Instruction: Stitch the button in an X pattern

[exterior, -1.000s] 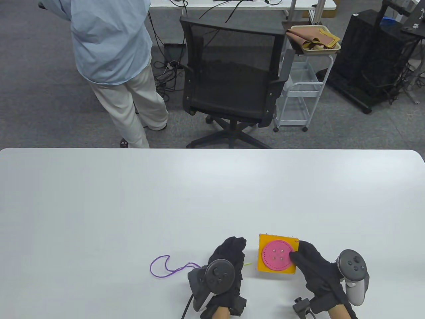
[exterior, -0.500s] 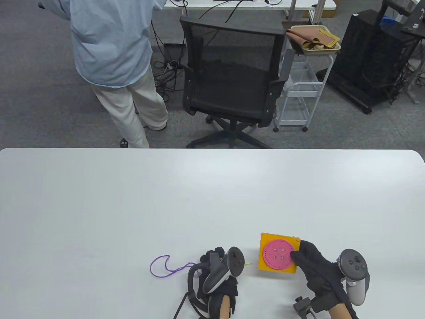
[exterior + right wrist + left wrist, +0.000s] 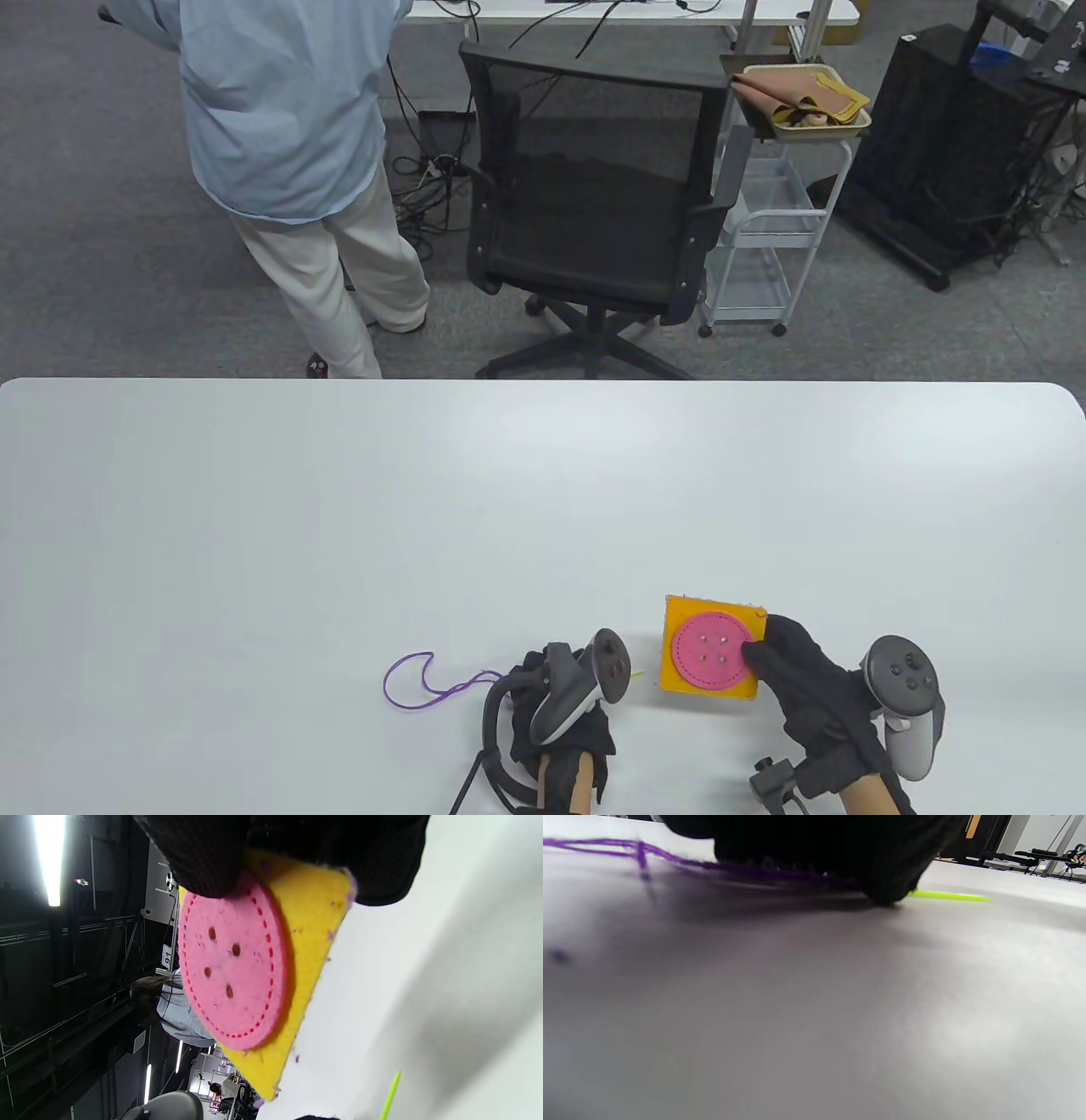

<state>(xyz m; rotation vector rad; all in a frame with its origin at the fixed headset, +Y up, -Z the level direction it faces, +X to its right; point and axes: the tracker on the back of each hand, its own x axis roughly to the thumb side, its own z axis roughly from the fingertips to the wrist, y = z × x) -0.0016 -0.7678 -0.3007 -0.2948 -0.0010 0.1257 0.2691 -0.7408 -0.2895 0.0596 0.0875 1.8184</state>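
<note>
Left hand sat low centre of table view, mostly hidden under its tracker; fingers not visible there. In left wrist view, only a dark glove mass along top edge, pressed down on the table over purple thread & a yellow-green needle. Couldn't tell if needle was pinched or just lay under the fingertips; grip unclear. Needle tip poked out right of the glove, rest hidden.

Right hand lower right of table view, held yellow felt square w/ pink button by its right edge. Right wrist view: thumb pressed on button rim, other fingers behind the square, so a pinch on the square. Square tilted up off the table, one corner low. Four holes in button, no thread seen through them. Needle end cut off at bottom edge.

Thread looped at lower centre-left, left of left hand, its right end lost under glove. Needle a small sliver btwn hand & square.

Beyond far table edge, top of frame: black chair, person w/ back turned at upper left, white cart w/ tray upper right. Broad bare tabletop above & left of hands; both wrists ran off bottom edge.
</note>
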